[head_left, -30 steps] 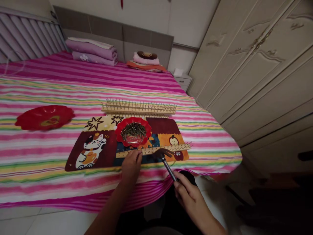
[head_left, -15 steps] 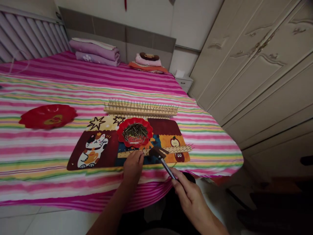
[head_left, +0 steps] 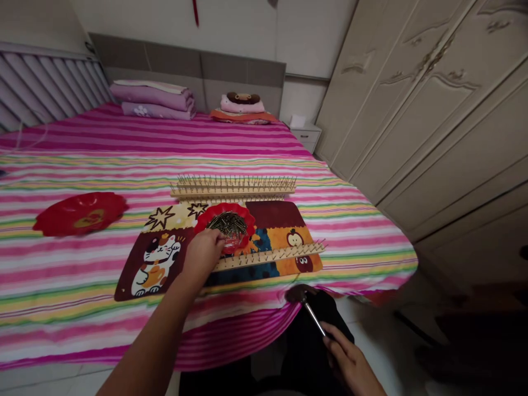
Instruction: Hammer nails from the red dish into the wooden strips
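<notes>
My left hand reaches over the near left rim of the red scalloped dish, fingers drawn together at the nails heaped inside. What the fingertips hold, if anything, is too small to make out. In front of the dish lies a wooden strip with a row of nails standing in it, thickest toward its right end; my left hand partly covers its left end. Low at the right, my right hand is wrapped round the handle of a hammer, its dark head near the bed's front edge.
Behind the dish stand more wooden strips full of upright nails. A patterned mat lies under the dish and near strip. An oval red tray rests at the left on the striped bed sheet. A wardrobe stands at the right.
My left hand has moved from the near wooden strip up and left to the nail dish. My right hand has drawn the hammer off the strip, down and right toward my lap.
</notes>
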The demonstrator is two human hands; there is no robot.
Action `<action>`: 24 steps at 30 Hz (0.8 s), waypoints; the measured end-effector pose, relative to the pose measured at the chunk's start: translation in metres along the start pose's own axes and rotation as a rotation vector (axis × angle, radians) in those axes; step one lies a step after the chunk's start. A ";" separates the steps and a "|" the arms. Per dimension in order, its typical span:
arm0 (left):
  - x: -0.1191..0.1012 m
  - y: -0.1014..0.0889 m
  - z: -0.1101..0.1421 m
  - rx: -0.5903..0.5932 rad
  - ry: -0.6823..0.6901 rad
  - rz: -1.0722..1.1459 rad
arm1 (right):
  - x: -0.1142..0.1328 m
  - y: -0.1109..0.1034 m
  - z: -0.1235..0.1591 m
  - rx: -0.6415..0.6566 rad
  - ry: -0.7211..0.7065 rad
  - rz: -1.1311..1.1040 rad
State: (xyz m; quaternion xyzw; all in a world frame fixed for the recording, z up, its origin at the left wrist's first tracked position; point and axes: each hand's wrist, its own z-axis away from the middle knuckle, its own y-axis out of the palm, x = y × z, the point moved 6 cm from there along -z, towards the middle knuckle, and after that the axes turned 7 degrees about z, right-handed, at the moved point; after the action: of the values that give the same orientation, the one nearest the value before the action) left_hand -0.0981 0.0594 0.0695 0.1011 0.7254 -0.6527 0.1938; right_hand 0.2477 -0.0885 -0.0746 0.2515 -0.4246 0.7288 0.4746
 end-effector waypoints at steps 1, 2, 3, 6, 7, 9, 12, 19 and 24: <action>-0.001 0.004 -0.010 0.098 -0.015 -0.074 | 0.000 0.001 -0.002 0.010 0.020 -0.016; -0.001 0.009 -0.019 0.180 -0.034 -0.127 | 0.000 0.002 -0.003 0.020 0.036 -0.029; 0.000 0.014 -0.027 0.239 -0.054 -0.160 | 0.000 0.003 -0.004 0.030 0.047 -0.041; 0.003 0.027 -0.043 0.333 -0.105 -0.183 | 0.001 0.006 -0.006 0.044 0.052 -0.083; 0.005 0.031 -0.046 0.359 -0.115 -0.186 | 0.001 0.006 -0.006 0.048 0.062 -0.088; 0.009 0.037 -0.050 0.403 -0.122 -0.187 | 0.000 0.007 -0.005 0.056 0.101 -0.086; 0.011 0.039 -0.052 0.440 -0.102 -0.176 | 0.002 0.008 -0.002 0.071 0.140 -0.085; 0.005 0.038 -0.051 0.437 -0.017 -0.158 | 0.006 0.009 -0.002 0.087 0.123 -0.104; 0.002 0.032 -0.045 0.391 0.030 -0.112 | 0.006 0.009 -0.002 0.080 0.125 -0.094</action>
State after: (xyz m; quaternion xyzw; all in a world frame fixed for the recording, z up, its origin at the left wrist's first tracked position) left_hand -0.0942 0.1081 0.0428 0.1060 0.5923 -0.7892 0.1233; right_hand 0.2373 -0.0856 -0.0742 0.2440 -0.3521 0.7364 0.5236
